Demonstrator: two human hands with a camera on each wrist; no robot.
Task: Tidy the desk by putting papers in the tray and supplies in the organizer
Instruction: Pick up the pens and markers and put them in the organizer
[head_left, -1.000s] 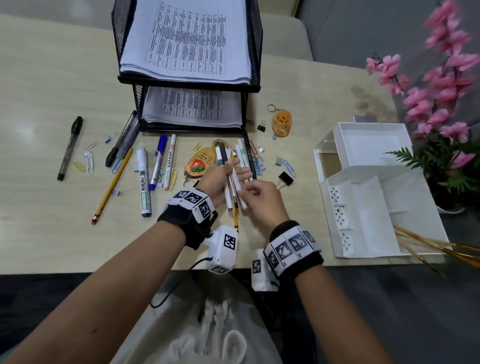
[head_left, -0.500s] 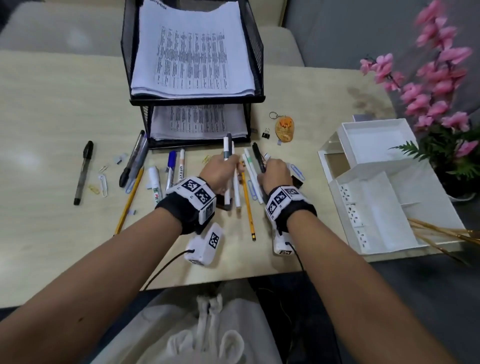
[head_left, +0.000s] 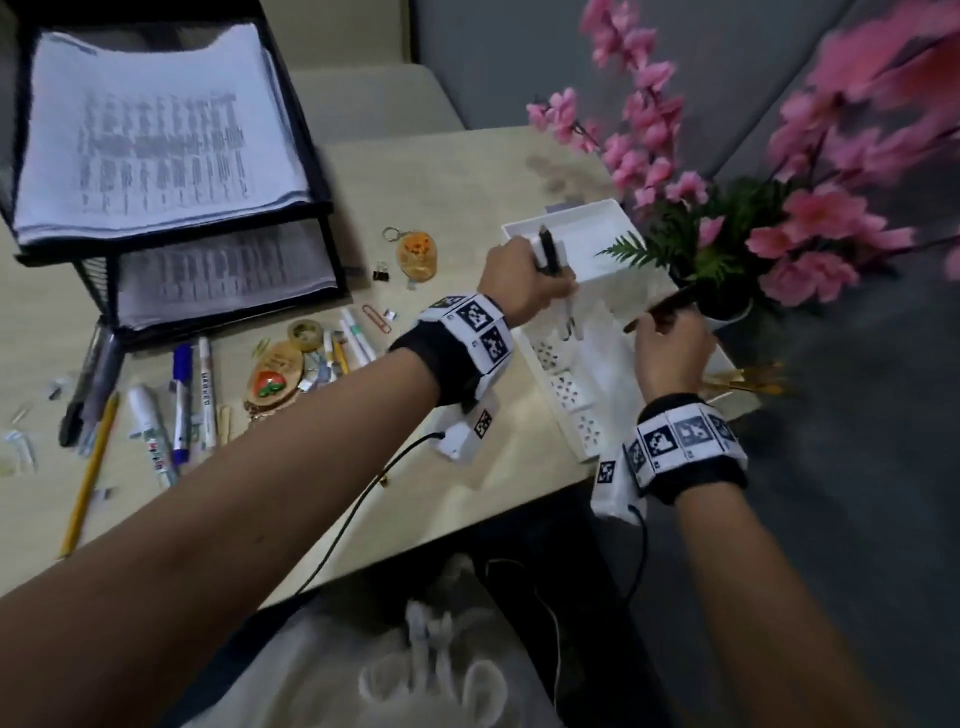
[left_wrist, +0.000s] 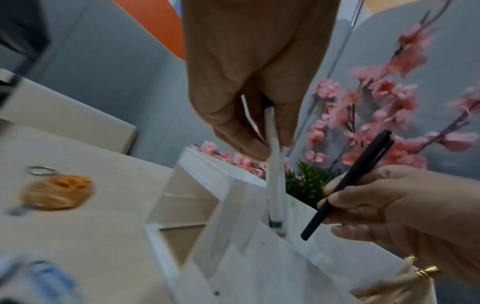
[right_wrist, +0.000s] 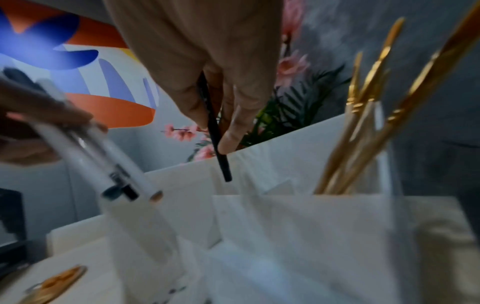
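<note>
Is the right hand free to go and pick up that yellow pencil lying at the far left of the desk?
Probably not yet. The right hand holds a black pen over the white organizer, and the yellow pencil lies beyond the left arm.

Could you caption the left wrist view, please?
Left hand lowers white pens into the organizer.

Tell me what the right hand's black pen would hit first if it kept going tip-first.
Probably the white organizer: the right hand aims the black pen down into an open compartment. Depth is blurry, so wall or floor is unclear.
</note>
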